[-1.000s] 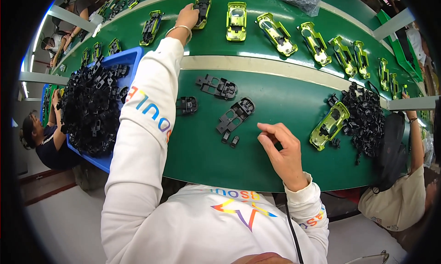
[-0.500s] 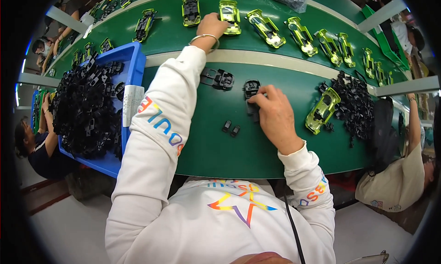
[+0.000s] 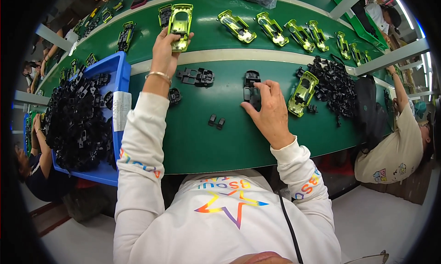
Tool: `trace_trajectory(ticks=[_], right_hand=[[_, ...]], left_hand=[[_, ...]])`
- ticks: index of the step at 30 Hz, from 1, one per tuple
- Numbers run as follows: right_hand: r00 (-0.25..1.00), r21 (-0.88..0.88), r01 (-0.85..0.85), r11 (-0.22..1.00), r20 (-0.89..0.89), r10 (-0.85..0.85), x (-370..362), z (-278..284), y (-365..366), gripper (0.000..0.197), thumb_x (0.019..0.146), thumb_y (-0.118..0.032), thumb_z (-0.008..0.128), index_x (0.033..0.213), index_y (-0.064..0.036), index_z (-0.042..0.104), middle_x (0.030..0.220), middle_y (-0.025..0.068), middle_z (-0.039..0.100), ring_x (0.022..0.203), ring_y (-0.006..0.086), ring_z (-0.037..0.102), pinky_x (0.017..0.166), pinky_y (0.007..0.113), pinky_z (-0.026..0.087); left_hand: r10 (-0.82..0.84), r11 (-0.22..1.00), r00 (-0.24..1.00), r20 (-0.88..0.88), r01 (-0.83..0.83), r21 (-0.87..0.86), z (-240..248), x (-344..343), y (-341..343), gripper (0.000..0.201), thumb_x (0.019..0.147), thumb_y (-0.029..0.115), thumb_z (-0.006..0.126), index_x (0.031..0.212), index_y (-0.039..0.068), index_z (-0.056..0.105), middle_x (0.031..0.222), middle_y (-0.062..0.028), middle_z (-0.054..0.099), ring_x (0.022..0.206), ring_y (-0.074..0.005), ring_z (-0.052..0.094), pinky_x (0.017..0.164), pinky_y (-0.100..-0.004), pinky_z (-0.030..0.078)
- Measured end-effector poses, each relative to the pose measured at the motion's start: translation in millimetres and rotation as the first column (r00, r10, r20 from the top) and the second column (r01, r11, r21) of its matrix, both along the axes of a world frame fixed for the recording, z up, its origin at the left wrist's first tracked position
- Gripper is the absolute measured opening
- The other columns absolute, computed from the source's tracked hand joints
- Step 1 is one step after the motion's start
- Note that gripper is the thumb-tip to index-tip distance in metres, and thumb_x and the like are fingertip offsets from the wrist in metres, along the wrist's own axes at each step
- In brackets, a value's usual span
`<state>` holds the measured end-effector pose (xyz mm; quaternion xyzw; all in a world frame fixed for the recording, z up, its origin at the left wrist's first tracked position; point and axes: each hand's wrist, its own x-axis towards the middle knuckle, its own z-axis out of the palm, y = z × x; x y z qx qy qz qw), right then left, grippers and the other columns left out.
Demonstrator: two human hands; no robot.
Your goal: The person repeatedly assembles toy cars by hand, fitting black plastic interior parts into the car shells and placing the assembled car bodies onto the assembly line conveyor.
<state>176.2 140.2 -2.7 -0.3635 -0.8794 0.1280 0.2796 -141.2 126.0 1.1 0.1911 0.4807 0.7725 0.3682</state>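
My left hand is closed around a yellow-green toy car body, raised over the far strip of the table. Its thumb lies across the near end of the shell. On the green table, a black toy car chassis lies lengthwise in front of me. My right hand grips its near part, thumb at the left edge and index finger at the right. Left of it lies another black chassis. Two small black pieces sit nearer to me. A black part shows beside my left wrist.
A blue bin heaped with black parts stands at left. At right, a yellow-green car body lies beside a black parts pile. More bodies line the far strip, beyond a pale divider. Other people work at both sides.
My left hand has lifted the yellow-green car body off the far strip and brought it back. My right thumb and fingers have spread wider at the black chassis. The view has shifted slightly.
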Motion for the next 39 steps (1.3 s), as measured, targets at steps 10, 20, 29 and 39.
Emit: trace_trajectory(ticks=[10, 20, 29, 39], right_hand=[[0.964, -0.244, -0.149, 0.958, -0.251, 0.086, 17.6, -3.6, 15.2, 0.038, 0.095, -0.002, 0.057, 0.133, -0.0041, 0.059, 0.102, 0.0112, 0.067, 0.081, 0.0210, 0.067, 0.071, 0.033, 0.056], [0.673, -0.672, -0.632, 0.386, -0.723, -0.155, -49.0, 30.2, -51.4, 0.036, 0.104, -0.008, 0.048, 0.139, -0.0008, 0.055, 0.120, 0.0086, 0.058, 0.085, 0.0147, 0.068, 0.073, 0.027, 0.060], [0.864, -0.214, -0.401, 0.891, -0.411, 0.290, -53.4, 33.0, -59.3, 0.050, 0.081, -0.007, 0.078, 0.128, -0.0033, 0.062, 0.116, 0.0154, 0.063, 0.083, 0.0281, 0.069, 0.069, 0.034, 0.056], [0.899, -0.200, -0.370, 0.907, -0.325, 0.295, -56.1, 47.4, -60.7, 0.043, 0.085, -0.006, 0.074, 0.126, -0.0033, 0.062, 0.125, 0.0161, 0.060, 0.078, 0.0293, 0.071, 0.063, 0.035, 0.058]], left_hand=[[-0.229, 0.964, 0.880, 0.417, 0.146, 0.221, 9.3, 81.1, -77.8, 0.036, 0.102, 0.024, 0.045, 0.131, 0.002, 0.049, 0.119, -0.0208, 0.062, 0.105, -0.0394, 0.067, 0.081, -0.0457, 0.061], [-0.089, 0.973, 0.957, 0.278, 0.023, 0.230, 1.6, 145.6, -104.8, 0.046, 0.109, 0.040, 0.040, 0.145, 0.012, 0.039, 0.124, -0.0081, 0.060, 0.108, -0.0197, 0.062, 0.095, -0.0363, 0.051], [-0.089, 0.967, 0.967, 0.237, 0.027, 0.254, 11.6, 152.6, -113.1, 0.042, 0.109, 0.038, 0.038, 0.139, 0.010, 0.039, 0.130, -0.0162, 0.058, 0.117, -0.0252, 0.061, 0.093, -0.0405, 0.055], [-0.099, 0.971, 0.971, 0.219, 0.046, 0.236, 4.8, 147.1, -113.8, 0.049, 0.111, 0.038, 0.028, 0.146, 0.007, 0.041, 0.141, -0.0124, 0.054, 0.127, -0.0242, 0.054, 0.110, -0.0402, 0.042]])
